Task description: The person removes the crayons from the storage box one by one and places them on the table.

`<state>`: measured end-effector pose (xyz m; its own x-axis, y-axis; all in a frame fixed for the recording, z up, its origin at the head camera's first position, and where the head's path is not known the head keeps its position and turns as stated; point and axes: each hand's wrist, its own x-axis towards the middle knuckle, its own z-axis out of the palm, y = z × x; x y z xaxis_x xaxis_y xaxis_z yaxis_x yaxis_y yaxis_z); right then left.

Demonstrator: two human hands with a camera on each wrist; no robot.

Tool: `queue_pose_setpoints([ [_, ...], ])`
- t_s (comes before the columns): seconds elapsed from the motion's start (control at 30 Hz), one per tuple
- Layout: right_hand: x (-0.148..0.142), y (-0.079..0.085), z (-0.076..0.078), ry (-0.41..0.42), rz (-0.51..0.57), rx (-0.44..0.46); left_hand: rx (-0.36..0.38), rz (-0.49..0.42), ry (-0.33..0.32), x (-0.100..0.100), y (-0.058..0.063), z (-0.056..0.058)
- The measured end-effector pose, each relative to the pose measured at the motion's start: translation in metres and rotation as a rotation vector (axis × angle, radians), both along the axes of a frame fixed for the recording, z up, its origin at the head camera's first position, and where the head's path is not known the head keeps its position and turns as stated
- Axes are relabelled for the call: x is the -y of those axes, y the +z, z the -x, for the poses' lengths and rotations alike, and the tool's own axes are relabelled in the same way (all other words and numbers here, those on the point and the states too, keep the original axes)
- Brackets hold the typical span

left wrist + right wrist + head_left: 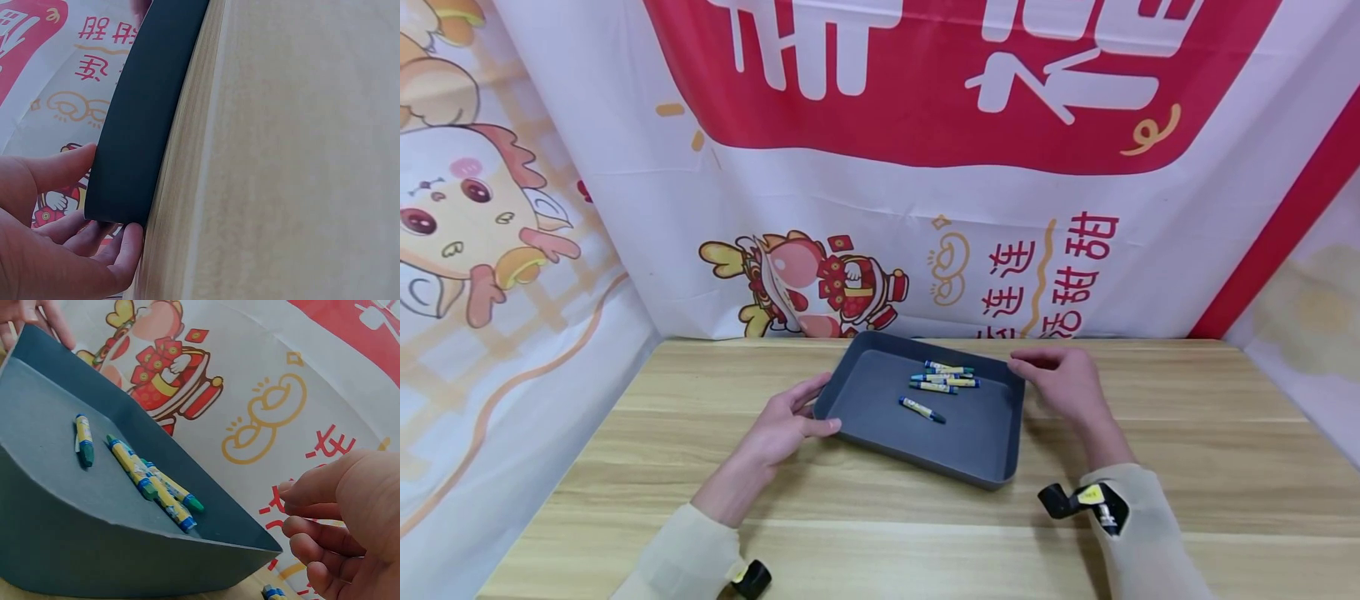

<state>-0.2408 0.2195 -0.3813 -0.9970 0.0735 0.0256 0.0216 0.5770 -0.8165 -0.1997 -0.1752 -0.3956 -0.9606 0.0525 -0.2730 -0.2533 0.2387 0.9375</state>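
Observation:
A dark grey rectangular tray sits at a slant over the table. Several crayons with yellow and blue wrappers lie in it: a bunch near the far wall and a single dark-tipped crayon closer to the middle. My left hand grips the tray's left end, the thumb on the near side and fingertips under the bottom edge in the left wrist view. By the far right corner is my right hand; in the right wrist view its loosely bent fingers stand apart from the tray and hold nothing.
Beyond the tray's corner, part of another crayon shows low in the right wrist view. The wooden table runs back to a printed white and red cloth; cloth also hangs at both sides.

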Motion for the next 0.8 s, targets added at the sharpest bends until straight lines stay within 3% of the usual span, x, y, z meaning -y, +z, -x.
queue_pose_setpoints([
  [0.8, 0.039, 0.002, -0.004, 0.057, -0.023, -0.053, -0.010, -0.007, 0.003, 0.000, -0.001, 0.001],
])
